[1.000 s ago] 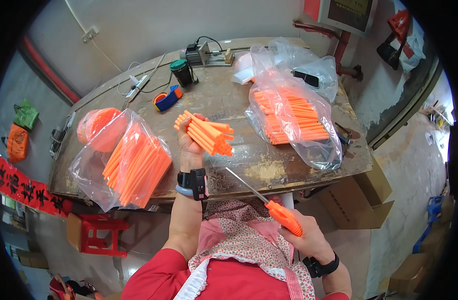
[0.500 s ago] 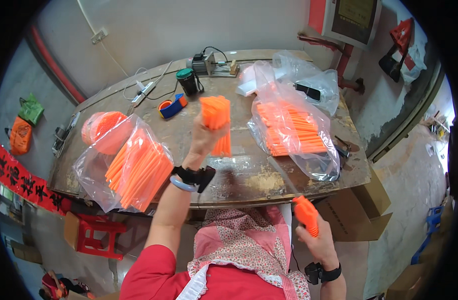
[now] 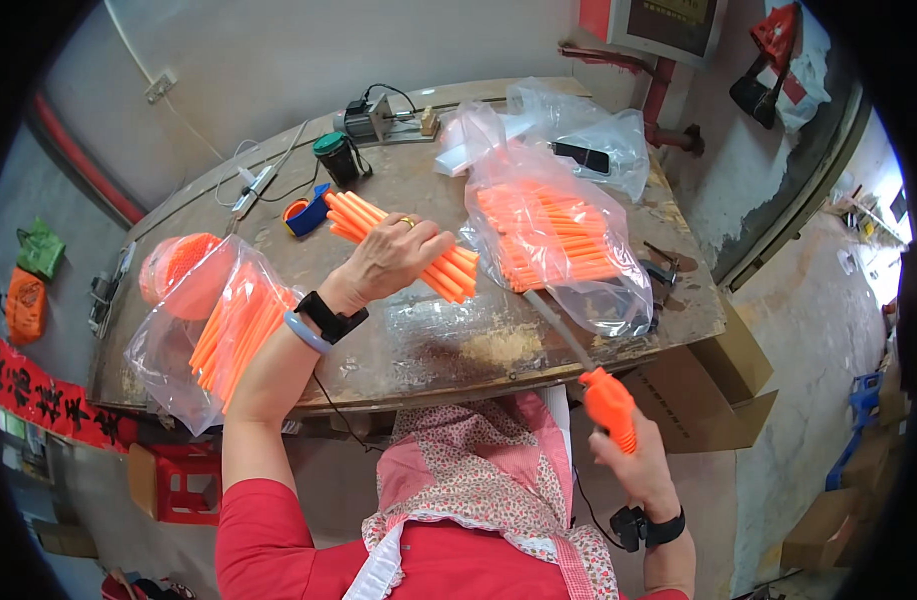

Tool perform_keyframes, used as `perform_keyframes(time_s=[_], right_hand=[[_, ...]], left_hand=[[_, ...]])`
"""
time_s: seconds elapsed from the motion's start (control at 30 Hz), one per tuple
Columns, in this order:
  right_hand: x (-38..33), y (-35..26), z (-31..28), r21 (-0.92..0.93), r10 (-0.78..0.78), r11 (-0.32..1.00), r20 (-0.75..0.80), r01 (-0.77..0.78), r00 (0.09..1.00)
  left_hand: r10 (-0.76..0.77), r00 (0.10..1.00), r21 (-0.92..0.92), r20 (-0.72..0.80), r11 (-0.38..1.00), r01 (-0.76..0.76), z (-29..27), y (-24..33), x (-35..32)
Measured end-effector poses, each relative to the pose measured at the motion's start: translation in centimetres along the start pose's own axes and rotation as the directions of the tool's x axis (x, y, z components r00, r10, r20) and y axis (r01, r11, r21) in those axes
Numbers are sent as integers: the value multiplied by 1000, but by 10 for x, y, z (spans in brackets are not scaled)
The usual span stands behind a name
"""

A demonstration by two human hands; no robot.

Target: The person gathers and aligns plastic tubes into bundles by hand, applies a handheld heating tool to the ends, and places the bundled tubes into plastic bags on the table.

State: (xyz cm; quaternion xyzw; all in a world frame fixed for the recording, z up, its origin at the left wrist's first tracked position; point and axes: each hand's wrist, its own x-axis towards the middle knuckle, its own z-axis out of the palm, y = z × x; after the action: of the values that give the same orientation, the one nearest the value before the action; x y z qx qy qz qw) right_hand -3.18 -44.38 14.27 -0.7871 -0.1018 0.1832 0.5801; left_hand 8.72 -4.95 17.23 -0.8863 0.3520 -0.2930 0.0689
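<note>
My left hand [image 3: 391, 258] is wrapped round a bundle of orange plastic tubes [image 3: 453, 274] above the middle of the table. The tubes slant, their ends sticking out on both sides of the fist. In my right hand [image 3: 641, 462], at the table's front edge, is a tool with an orange handle [image 3: 609, 402] and a long, thin grey blade [image 3: 561, 330]. The blade points up and left toward a clear bag [image 3: 619, 312] with many more orange tubes [image 3: 549, 240] inside. Left of my left forearm, another clear bag [image 3: 164, 350] holds similar tubes [image 3: 234, 335].
On the worn wooden table [image 3: 419, 365] are a blue tape dispenser [image 3: 307, 212], a dark jar with a green lid [image 3: 339, 162], a small motor [image 3: 367, 120], a power strip [image 3: 255, 190] and a phone [image 3: 581, 157]. A cardboard box [image 3: 699, 400] stands below right.
My left hand has turned the tube bundle from upright to slanting, the back of the hand now facing up. The right hand still holds the tool, its blade now showing more clearly.
</note>
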Motion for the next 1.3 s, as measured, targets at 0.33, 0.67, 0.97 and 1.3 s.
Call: perform_keyframes(time_s=[0.33, 0.67, 0.97, 1.3], right_hand=[[-4, 9, 24, -2, -90, 996, 167, 92, 982], [55, 133, 119, -252, -183, 863, 653, 438, 735], [65, 28, 175, 165, -435, 869, 703, 466, 562], [73, 43, 209, 327, -209, 937, 810, -126, 548]], left_hand=[[-426, 894, -173, 140, 878, 446, -46, 25, -17], [-527, 569, -763, 631, -290, 578, -87, 151, -119], [-469, 497, -680, 730, -425, 598, -39, 244, -191], [-350, 463, -556, 815, -697, 452, -26, 233, -210]])
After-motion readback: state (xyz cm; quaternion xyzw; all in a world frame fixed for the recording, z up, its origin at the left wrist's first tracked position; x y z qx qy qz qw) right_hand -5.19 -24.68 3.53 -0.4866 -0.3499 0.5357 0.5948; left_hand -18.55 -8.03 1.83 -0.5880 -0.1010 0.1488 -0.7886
